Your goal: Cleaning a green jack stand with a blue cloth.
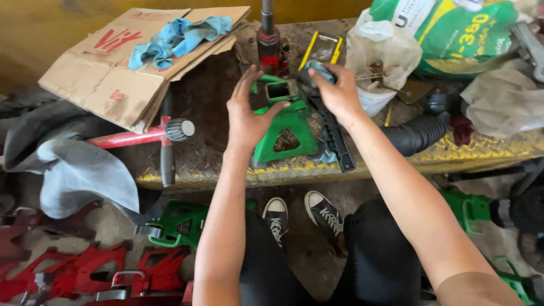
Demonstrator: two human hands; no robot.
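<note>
Dark trousers and black-and-white sneakers (276, 214) filled the bottom of the view, the person standing close against a low, grimy workbench (209, 164) with a worn yellow edge. Both bare arms reached out over it. The left hand (247, 116) was spread open, fingers up, its palm laid against the side of a green jack stand (283, 127) that stood upright near the bench's front edge, seemingly to steady it. The right hand (338, 90) hovered just beyond the stand's square top opening, closed around a small grey-blue part (317, 70); what that part was, I could not tell. A black toothed post (335, 136) lay flat just beside the stand, on its right.

Behind stood a red bottle jack (268, 45), and to the left a flattened cardboard box (122, 62) with a blue rag (175, 34) tossed on top. A green sack (464, 34) and white plastic bags (379, 54) crowded the right end, beside a black ribbed hose (416, 135). On the floor lay red jack stands (85, 272) and another green one (178, 224), as if sorted by colour.
</note>
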